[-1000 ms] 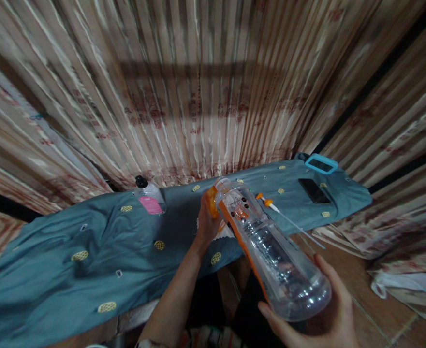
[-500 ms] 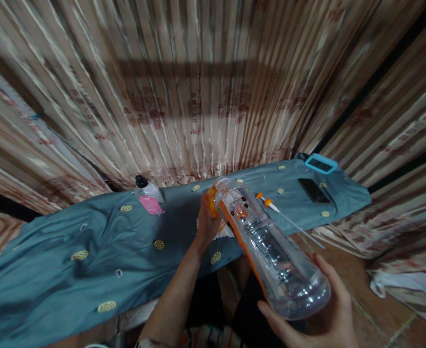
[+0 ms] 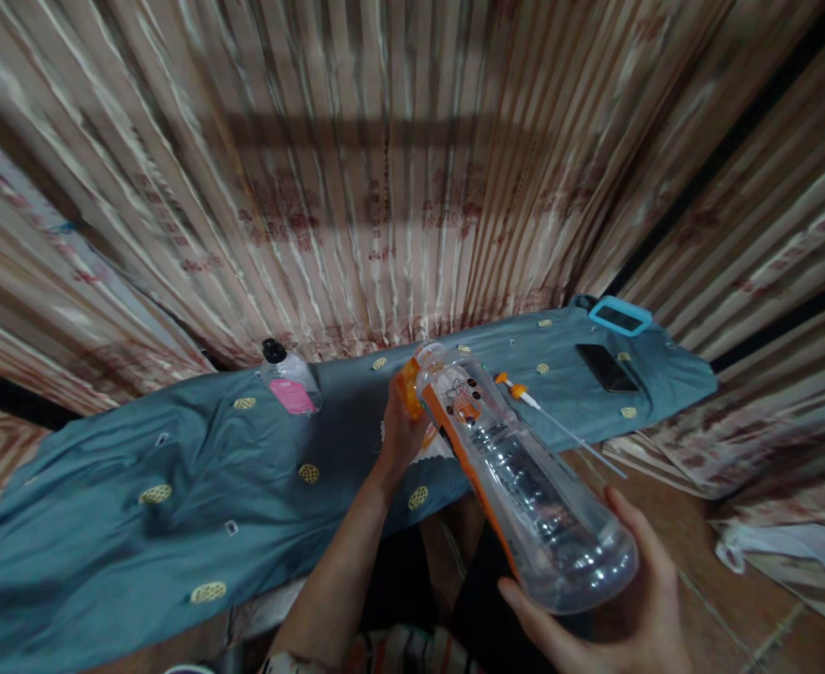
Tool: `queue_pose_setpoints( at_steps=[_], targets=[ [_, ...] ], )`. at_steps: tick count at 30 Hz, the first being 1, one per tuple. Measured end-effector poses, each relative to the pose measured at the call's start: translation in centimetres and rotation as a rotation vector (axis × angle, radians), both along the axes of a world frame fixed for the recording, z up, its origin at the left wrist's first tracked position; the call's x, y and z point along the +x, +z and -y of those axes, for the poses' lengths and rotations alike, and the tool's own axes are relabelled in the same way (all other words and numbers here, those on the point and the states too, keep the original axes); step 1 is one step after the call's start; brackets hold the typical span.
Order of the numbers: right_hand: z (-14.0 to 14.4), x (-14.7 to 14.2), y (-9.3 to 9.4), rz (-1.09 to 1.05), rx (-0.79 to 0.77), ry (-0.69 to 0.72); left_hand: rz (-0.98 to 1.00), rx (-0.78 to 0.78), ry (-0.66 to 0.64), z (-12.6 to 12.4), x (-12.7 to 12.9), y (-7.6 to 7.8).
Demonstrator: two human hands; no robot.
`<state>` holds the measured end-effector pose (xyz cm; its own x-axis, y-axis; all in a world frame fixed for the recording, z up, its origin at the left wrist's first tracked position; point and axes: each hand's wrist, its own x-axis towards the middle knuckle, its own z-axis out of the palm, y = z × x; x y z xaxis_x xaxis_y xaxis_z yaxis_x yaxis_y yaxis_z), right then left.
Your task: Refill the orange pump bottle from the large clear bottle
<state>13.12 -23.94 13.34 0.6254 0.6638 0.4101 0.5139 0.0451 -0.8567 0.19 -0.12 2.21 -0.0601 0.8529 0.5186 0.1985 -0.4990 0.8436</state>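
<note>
Right hand (image 3: 609,599) first — we've got it cupped under the broad base of the clear plastic bottle (image 3: 524,477), fingers wrapped round the bottom edge, the bottle tipped with its neck pointing away over the near edge of the blue-grey cloth (image 3: 173,459). Our left hand (image 3: 402,426) is closed on something orange (image 3: 410,386) right at the bottle's mouth — a cap, by the look of it, though we can't be sure. The bottle looks empty, so we judge it light, thin-walled and springy: squeeze too hard and it will dent. Smooth plastic, likely a bit slippery, so the ribbed middle or the wide base seems the safer hold. Beyond the bottle's neck on the cloth lies a thin brush (image 3: 545,412) with an orange handle; further right, a dark phone (image 3: 605,368). Left of the bottle stands a small pink-labelled bottle (image 3: 289,386).
</note>
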Motion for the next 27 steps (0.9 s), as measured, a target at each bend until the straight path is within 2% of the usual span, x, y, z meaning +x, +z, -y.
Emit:
queue_pose_setpoints(
  at_steps=[14, 20, 27],
  targets=[
    [0.11, -0.07, 0.13, -0.050, -0.027, -0.021, -0.025, 0.038, 0.019, -0.13, 0.05, -0.37],
    [0.10, -0.20, 0.23, 0.001, -0.012, -0.022, -0.023, 0.018, 0.022, 0.05, -0.03, -0.09],
    [0.20, -0.37, 0.33, -0.067, -0.023, -0.009, -0.016, -0.022, -0.002, 0.26, -0.18, 0.42]
  ],
)
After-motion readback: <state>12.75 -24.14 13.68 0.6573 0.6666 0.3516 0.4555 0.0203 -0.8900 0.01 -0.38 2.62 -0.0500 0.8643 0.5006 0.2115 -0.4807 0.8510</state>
